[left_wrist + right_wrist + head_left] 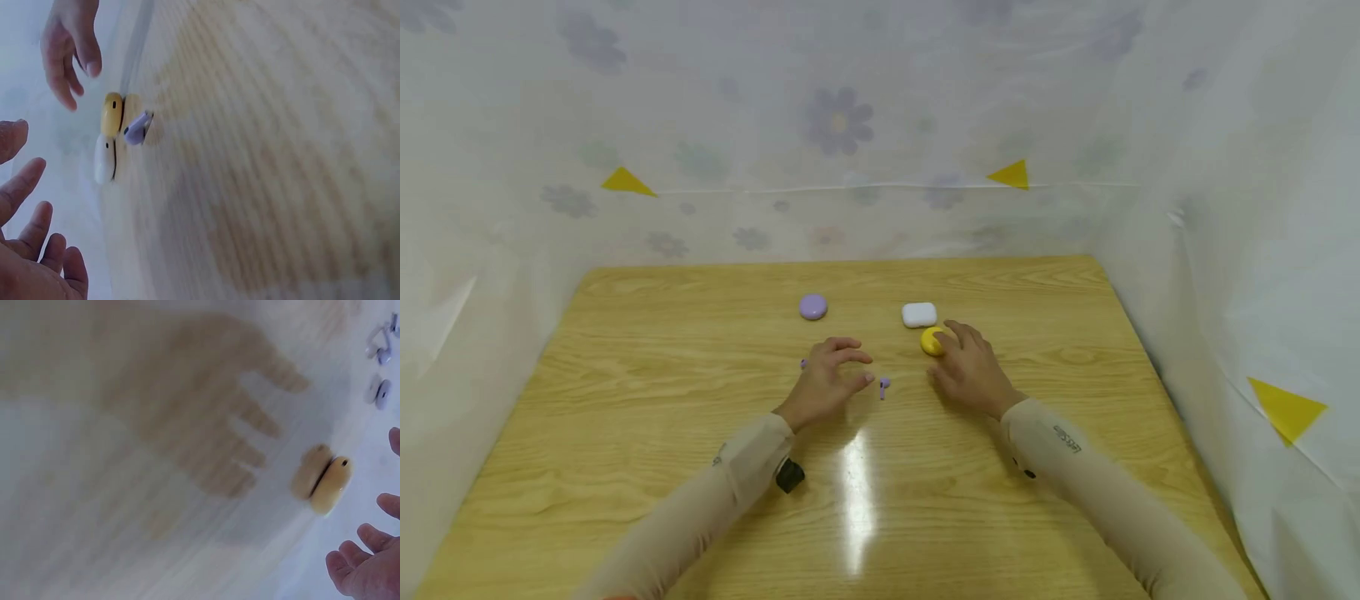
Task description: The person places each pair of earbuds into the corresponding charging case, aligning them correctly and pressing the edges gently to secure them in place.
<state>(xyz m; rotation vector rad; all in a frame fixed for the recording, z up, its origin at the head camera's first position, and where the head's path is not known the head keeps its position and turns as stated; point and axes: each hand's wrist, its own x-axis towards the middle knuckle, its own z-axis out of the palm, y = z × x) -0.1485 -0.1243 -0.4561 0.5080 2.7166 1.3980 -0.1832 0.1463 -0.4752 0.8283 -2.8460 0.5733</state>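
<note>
My left hand (823, 383) hovers over the table with its fingers relaxed and nothing in them. Just right of its thumb lies a purple earbud (883, 387); a second purple earbud (803, 363) shows partly behind the hand on the other side. My right hand (973, 371) is beside a rounded yellow earbud case (931, 341), partly covering it in the head view. The right wrist view shows those fingers spread apart from the yellow case (332, 485). A white earbud case (919, 315) sits right behind the yellow one. Farther left is a round purple case (813, 307), lid down.
Everything rests on a wood-grain table (625, 375). Flower-patterned white sheeting (838, 217) hangs along its back and sides, with yellow triangles (1011, 175) on it. A black device (790, 476) is strapped under the left wrist.
</note>
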